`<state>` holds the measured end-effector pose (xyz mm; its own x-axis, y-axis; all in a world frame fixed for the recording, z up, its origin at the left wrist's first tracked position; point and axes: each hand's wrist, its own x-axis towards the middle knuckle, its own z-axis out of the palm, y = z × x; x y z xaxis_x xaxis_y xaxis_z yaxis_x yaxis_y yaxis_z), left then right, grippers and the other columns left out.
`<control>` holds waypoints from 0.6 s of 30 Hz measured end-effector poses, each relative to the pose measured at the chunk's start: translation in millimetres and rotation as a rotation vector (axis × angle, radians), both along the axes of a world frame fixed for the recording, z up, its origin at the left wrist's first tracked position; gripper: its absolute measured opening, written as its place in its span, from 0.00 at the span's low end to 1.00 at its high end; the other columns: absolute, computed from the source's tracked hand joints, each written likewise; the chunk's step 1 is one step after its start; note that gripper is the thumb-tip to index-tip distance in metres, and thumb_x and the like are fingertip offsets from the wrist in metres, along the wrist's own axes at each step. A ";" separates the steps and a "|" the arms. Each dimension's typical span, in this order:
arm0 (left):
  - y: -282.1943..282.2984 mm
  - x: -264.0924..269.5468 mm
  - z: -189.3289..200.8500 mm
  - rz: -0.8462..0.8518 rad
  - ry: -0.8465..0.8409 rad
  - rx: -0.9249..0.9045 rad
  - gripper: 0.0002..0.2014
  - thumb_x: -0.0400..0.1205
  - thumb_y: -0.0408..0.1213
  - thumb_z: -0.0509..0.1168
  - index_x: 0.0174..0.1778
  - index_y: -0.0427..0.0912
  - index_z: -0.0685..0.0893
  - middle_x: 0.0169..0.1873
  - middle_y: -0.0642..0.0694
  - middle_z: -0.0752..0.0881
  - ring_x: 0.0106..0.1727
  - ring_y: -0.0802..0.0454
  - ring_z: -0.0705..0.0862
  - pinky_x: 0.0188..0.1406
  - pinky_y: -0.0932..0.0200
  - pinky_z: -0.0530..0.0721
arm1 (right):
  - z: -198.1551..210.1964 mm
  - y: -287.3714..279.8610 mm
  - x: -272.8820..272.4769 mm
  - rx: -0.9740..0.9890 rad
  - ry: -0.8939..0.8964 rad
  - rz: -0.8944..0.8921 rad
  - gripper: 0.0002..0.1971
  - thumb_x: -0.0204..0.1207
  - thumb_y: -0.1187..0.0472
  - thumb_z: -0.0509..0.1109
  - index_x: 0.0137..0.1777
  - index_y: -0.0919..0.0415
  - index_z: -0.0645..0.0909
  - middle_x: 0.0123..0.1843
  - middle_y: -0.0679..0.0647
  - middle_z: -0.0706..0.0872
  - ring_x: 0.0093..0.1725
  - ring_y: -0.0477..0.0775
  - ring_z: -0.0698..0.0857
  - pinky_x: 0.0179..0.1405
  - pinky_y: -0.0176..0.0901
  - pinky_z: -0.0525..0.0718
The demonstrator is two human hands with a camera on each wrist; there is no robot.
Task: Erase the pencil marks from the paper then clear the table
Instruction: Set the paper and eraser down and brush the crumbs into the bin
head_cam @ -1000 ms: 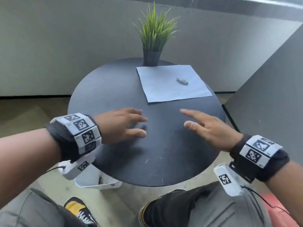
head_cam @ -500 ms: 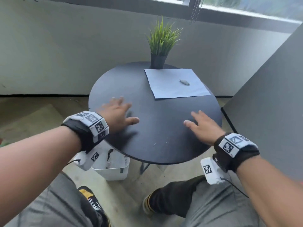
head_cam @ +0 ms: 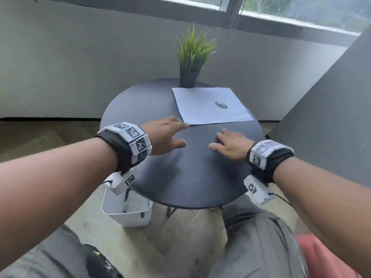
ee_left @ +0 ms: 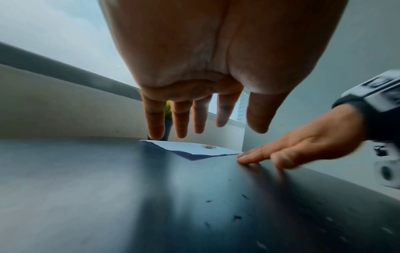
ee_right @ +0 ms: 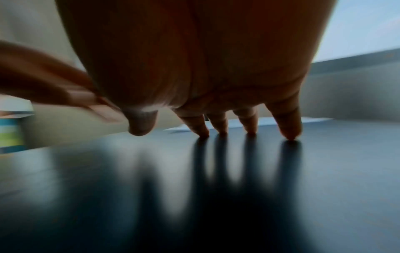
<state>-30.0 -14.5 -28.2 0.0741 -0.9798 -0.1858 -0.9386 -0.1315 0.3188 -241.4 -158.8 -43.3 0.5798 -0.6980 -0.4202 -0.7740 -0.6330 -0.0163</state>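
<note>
A white sheet of paper (head_cam: 208,106) lies on the far right part of the round black table (head_cam: 160,97), with a small grey eraser (head_cam: 221,104) on it. My left hand (head_cam: 166,135) hovers open above the table, its fingertips close to the paper's near left corner. My right hand (head_cam: 228,143) is open, its fingertips (ee_right: 290,135) touching the bare tabletop just short of the paper. From the left wrist view the paper (ee_left: 190,149) and eraser (ee_left: 208,146) lie ahead of straight fingers (ee_left: 181,119). No pencil marks can be made out.
A potted green plant (head_cam: 191,59) stands at the table's far edge behind the paper. A white bin (head_cam: 128,209) sits on the floor under the table's left front. Small crumbs (ee_left: 237,217) dot the tabletop. A grey panel (head_cam: 331,117) rises on the right.
Both hands have moved forward over the table toward the paper. The head view has pulled back and up, so the window now shows.
</note>
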 end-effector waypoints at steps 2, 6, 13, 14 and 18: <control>-17.2 -9.7 -2.0 -0.060 -0.046 0.047 0.32 0.87 0.56 0.59 0.87 0.57 0.59 0.86 0.50 0.59 0.86 0.48 0.60 0.84 0.49 0.60 | -4.8 42.1 0.2 0.057 0.012 0.259 0.44 0.72 0.23 0.48 0.83 0.49 0.58 0.87 0.50 0.52 0.85 0.59 0.52 0.80 0.63 0.59; -25.0 -24.3 -11.8 -0.315 -0.202 0.150 0.32 0.86 0.63 0.51 0.86 0.58 0.59 0.88 0.50 0.53 0.88 0.51 0.51 0.85 0.42 0.55 | 22.6 62.4 -18.4 0.345 -0.317 0.501 0.26 0.83 0.40 0.60 0.79 0.45 0.71 0.77 0.40 0.77 0.76 0.40 0.72 0.78 0.41 0.67; -12.2 -6.0 -5.0 -0.342 0.170 0.006 0.39 0.72 0.80 0.47 0.58 0.57 0.89 0.49 0.62 0.91 0.51 0.61 0.87 0.57 0.58 0.82 | -4.7 -35.9 -67.6 -0.012 -0.039 -0.102 0.36 0.76 0.28 0.49 0.70 0.55 0.72 0.73 0.59 0.70 0.80 0.64 0.64 0.77 0.56 0.65; -15.7 3.8 -6.8 -0.257 0.129 -0.019 0.42 0.70 0.82 0.45 0.62 0.58 0.88 0.54 0.61 0.90 0.57 0.58 0.86 0.62 0.55 0.81 | -12.2 -18.8 -65.0 -0.015 -0.026 -0.058 0.40 0.75 0.27 0.49 0.75 0.57 0.67 0.79 0.62 0.64 0.82 0.64 0.59 0.79 0.59 0.62; -15.5 34.5 -15.6 0.041 -0.135 0.246 0.60 0.60 0.89 0.37 0.87 0.57 0.57 0.87 0.44 0.56 0.87 0.42 0.57 0.84 0.38 0.60 | -16.5 89.0 -48.1 0.077 -0.106 0.216 0.49 0.70 0.22 0.42 0.87 0.51 0.45 0.88 0.52 0.38 0.86 0.54 0.37 0.84 0.60 0.43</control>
<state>4.5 -30.0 -43.8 0.1528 -0.9021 -0.4035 -0.9628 -0.2281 0.1452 -289.5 -69.8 -59.8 0.7561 -0.5209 -0.3961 -0.6118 -0.7775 -0.1453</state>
